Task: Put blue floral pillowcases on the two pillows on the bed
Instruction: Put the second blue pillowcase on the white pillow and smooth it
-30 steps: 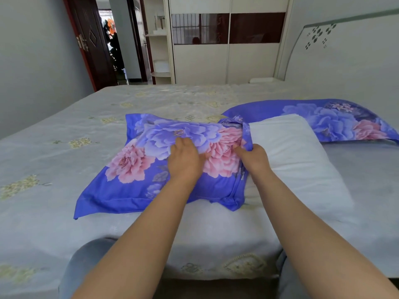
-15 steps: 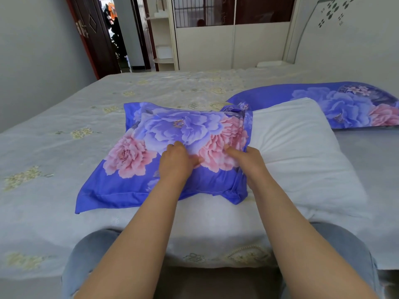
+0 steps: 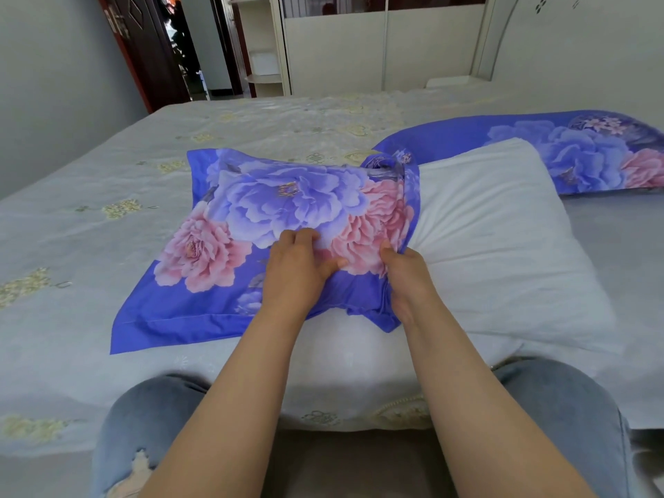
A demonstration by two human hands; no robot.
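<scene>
A white pillow (image 3: pixel 492 224) lies across the near side of the bed, its left half inside a blue floral pillowcase (image 3: pixel 251 224) bunched around it. My left hand (image 3: pixel 298 271) lies on top of the case near its open end, fingers curled into the fabric. My right hand (image 3: pixel 406 278) grips the case's open hem where it meets the bare pillow. A second pillow in a blue floral pillowcase (image 3: pixel 560 152) lies behind, by the headboard.
The bed (image 3: pixel 107 246) has a pale sheet with yellow embroidery. A white headboard (image 3: pixel 575 48) rises at the right, a wardrobe (image 3: pixel 377 48) stands at the back, and a dark door (image 3: pixel 143 48) is open at the left. My knees in jeans (image 3: pixel 151 418) press against the bed's edge.
Both hands slid toward me along the pillowcase's open end. The view has tilted downward, showing my knees.
</scene>
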